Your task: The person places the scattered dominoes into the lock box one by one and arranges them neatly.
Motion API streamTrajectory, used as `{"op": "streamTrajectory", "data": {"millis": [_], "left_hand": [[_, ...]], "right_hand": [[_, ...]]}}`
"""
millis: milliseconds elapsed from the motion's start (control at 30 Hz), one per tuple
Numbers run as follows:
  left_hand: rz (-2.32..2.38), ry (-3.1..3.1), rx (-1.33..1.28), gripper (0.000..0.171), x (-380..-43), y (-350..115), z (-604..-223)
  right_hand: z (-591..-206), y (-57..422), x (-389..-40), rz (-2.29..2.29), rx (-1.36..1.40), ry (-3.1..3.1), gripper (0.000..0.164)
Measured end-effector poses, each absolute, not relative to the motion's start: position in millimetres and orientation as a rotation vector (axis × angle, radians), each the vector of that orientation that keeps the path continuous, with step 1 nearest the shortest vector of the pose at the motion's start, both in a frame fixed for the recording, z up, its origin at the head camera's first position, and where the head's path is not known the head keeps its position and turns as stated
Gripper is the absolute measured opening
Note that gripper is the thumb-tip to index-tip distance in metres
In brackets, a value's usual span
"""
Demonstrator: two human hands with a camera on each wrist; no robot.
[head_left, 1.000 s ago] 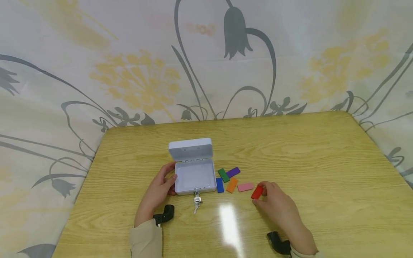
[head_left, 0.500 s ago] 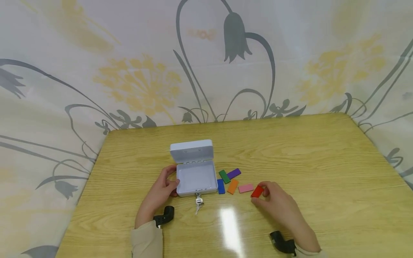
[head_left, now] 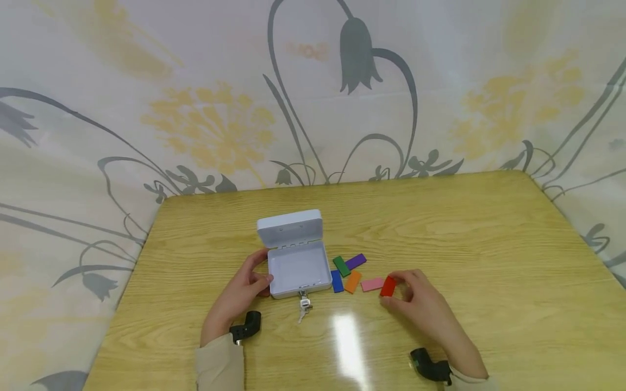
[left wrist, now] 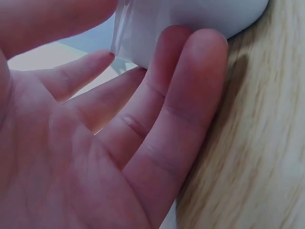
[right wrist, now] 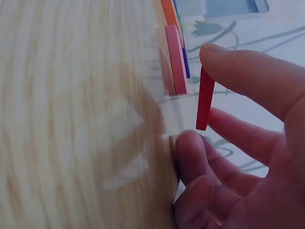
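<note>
A small white metal cash box (head_left: 299, 269) stands with its lid raised, keys (head_left: 305, 307) hanging from the lock at its front. My left hand (head_left: 243, 290) grips its left side, thumb at the rim, other fingers against the outer wall. In the left wrist view the fingertips (left wrist: 205, 52) touch that white wall. My right hand (head_left: 419, 304) pinches a thin red block (head_left: 388, 286) between thumb and fingers. That block is tilted up and seems raised off the wood in the right wrist view, beside a flat pink block (right wrist: 176, 59).
To the right of the box lie several flat blocks: blue (head_left: 337, 281), orange (head_left: 352, 282), green (head_left: 342, 266) and purple (head_left: 355, 261). Green touches purple; blue is against or very near the box. A flower-patterned cloth (head_left: 313, 108) hangs behind the wooden table (head_left: 464, 233).
The box has turned slightly and shifted a little right with my left hand on it. The red block has tilted more upright and moved slightly up and left, close to the pink one.
</note>
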State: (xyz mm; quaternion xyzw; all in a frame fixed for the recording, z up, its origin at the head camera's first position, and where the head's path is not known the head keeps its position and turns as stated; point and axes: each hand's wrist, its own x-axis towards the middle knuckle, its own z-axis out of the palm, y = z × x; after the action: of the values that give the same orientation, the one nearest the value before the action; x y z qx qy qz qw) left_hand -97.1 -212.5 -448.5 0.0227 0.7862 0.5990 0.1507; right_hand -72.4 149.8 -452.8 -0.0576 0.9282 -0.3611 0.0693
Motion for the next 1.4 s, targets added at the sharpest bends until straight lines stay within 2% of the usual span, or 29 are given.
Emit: {"op": "streamTrajectory", "data": {"millis": [333, 700, 767, 1000, 1200, 1400], "left_hand": [[1.737, 2.297, -0.011, 0.052, -100, -210, -450], [1.757, 2.313, -0.044, 0.048, -102, -207, -451], [1.733, 2.314, -0.04, 0.05, -99, -205, -442], [1.692, 2.251, 0.1, 0.064, -97, -216, -449], [1.685, 2.239, 0.095, 0.062, -92, -208, -427], [1.64, 2.276, 0.054, 0.062, -91, -205, -421]], "right_hand": [[-453, 150, -76, -1.117, -0.272, 2.854, 0.047], [-442, 139, -80, -1.127, -0.339, 2.9, 0.045], [-441, 137, -81, -1.15, -0.341, 2.87, 0.045], [-438, 126, -83, -1.154, -0.339, 2.799, 0.05], [-432, 117, -90, -1.142, -0.388, 2.804, 0.051], [-426, 111, -93, -1.14, -0.418, 2.798, 0.05]]}}
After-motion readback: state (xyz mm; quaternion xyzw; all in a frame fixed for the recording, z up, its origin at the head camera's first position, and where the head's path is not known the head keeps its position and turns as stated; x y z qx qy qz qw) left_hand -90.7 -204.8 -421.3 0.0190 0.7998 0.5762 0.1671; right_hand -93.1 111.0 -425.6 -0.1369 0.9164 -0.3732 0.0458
